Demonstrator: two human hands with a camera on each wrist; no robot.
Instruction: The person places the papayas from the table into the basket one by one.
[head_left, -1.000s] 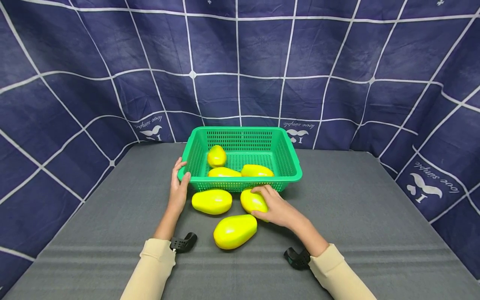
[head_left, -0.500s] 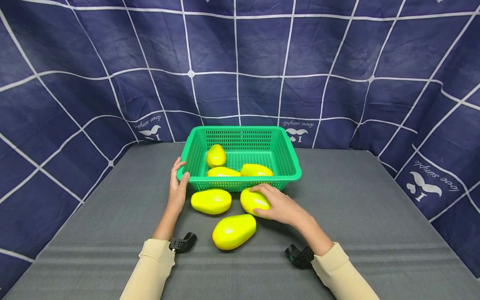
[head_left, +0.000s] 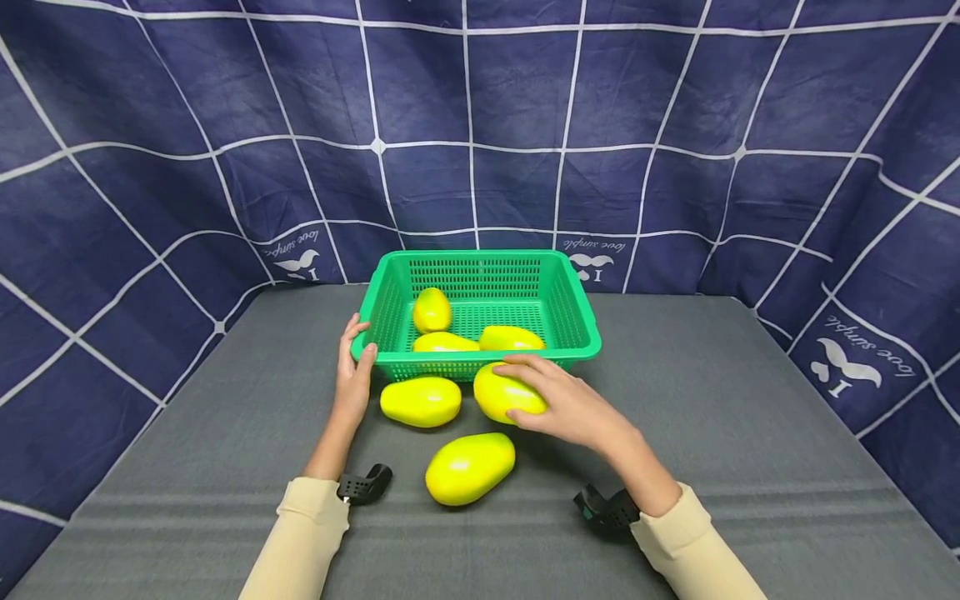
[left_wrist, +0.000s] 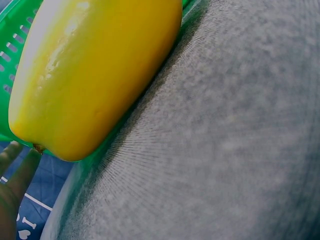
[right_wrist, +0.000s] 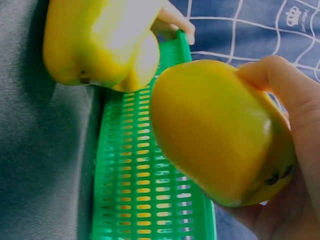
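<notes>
My right hand (head_left: 566,400) grips a yellow papaya (head_left: 504,395), fingers over its top and thumb along its near side. This fruit is raised off the table, close to the front wall of a green plastic basket (head_left: 588,343). In the right wrist view the held papaya (right_wrist: 220,135) is beside the slotted basket wall (right_wrist: 150,165). At the basket's front left corner, my left hand (head_left: 354,379) holds the rim. Two more papayas lie on the table: one (head_left: 422,402) beside my left hand, another (head_left: 470,468) nearer me. The left wrist view shows a papaya (left_wrist: 95,75) up close.
Inside the basket lie three papayas, one (head_left: 432,311) at the left and two (head_left: 446,342) along the front wall. Grey cloth (head_left: 675,400) covers the table. A dark blue curtain (head_left: 517,100) with white lines hangs behind and at the sides.
My right hand has lifted its papaya off the table and brought it slightly up and left toward the basket's front rim. My left hand stays at the basket corner.
</notes>
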